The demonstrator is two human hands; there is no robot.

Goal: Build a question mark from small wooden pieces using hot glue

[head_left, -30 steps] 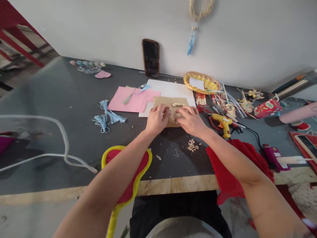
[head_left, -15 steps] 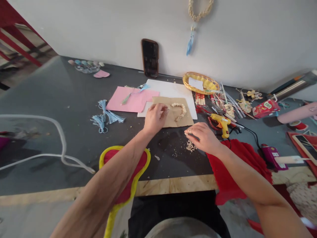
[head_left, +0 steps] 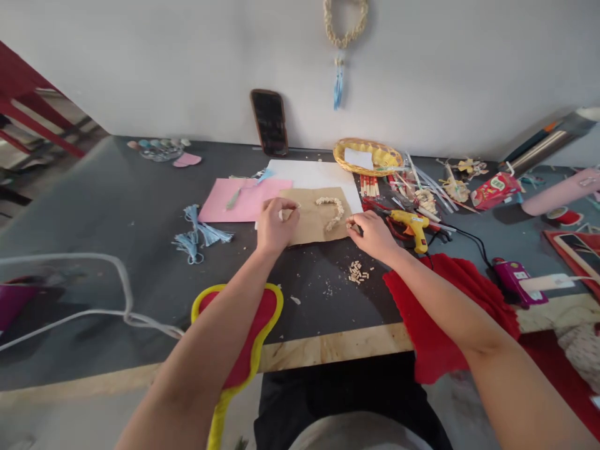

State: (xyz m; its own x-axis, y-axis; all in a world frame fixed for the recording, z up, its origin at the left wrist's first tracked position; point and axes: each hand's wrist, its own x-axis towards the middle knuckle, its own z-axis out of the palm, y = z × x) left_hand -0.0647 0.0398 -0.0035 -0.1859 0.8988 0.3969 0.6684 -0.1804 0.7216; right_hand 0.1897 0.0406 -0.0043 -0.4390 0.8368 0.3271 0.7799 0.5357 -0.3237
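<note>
On a brown paper sheet point(head_left: 304, 228) lies a curved string of knobbly beige pieces point(head_left: 335, 212). My left hand point(head_left: 277, 226) is over the sheet's left edge, its fingers pinched around something too small to name. At the right edge, beside the curved string, my right hand point(head_left: 372, 234) is closed in a pinch on a small beige piece point(head_left: 349, 225). Several loose beige pieces point(head_left: 357, 273) are heaped on the dark table nearer to me, below my right hand.
A yellow glue gun point(head_left: 411, 226) rests right of my right hand, with a red cloth point(head_left: 462, 294) in front. Blue tassels point(head_left: 201, 232) and pink paper point(head_left: 225, 200) lie left. Behind are a wicker basket point(head_left: 368, 156) and a phone point(head_left: 270, 122) leaning on the wall.
My right hand has moved forward from above the loose heap to the brown paper's right edge. My left hand has shifted left across the sheet. The camera view has also turned a little.
</note>
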